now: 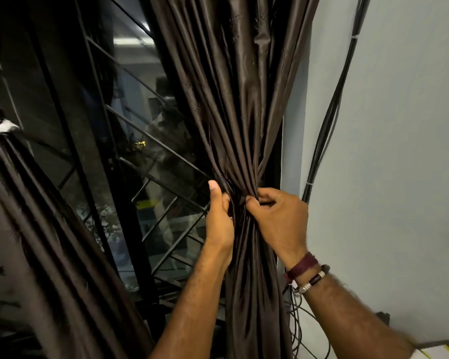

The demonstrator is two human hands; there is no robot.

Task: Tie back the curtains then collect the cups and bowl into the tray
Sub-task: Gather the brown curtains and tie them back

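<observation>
A dark brown right curtain (239,99) hangs in front of the window and is gathered into a narrow bunch at mid height. My left hand (219,216) grips the bunch from its left side, thumb up. My right hand (280,218) pinches the same bunch from the right, fingers curled into the folds. The left curtain (36,229) is bunched and bound with a tie that has a white end (7,125) at the far left. No cups, bowl or tray are in view.
A dark window with a diagonal metal grille (145,151) lies between the curtains. A bundle of black cables (329,112) runs down the pale wall (399,151) at the right, with loose wires near my right wrist.
</observation>
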